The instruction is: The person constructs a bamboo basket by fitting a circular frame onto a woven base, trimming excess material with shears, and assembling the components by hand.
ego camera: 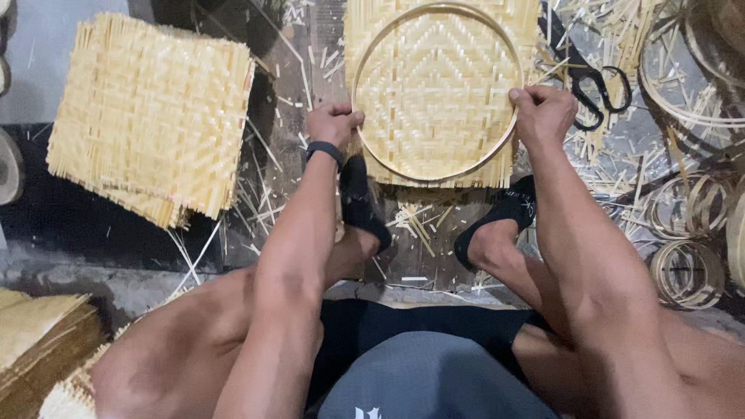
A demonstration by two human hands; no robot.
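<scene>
The bamboo hoop point(437, 91) is pressed onto a square woven mat point(434, 97) on the floor point(310, 70), clasped tightly at its left rim by the left hand point(334, 122) and at its right rim by the right hand point(542, 112). Black scissors point(594, 89) are seen just right of the mat, and a stack of woven mats point(151, 116) lies well apart at the left.

a round hoop point(388, 46) lay on a woven mat point(434, 93) straight ahead on the floor. the left hand point(332, 122) gripped the hoop's left edge, the right hand point(542, 112) its right edge. scissors point(596, 89) lay just right of the mat. a stack of woven mats point(151, 116) sat well to the left, and coiled hoops point(687, 271) to the right.
</scene>
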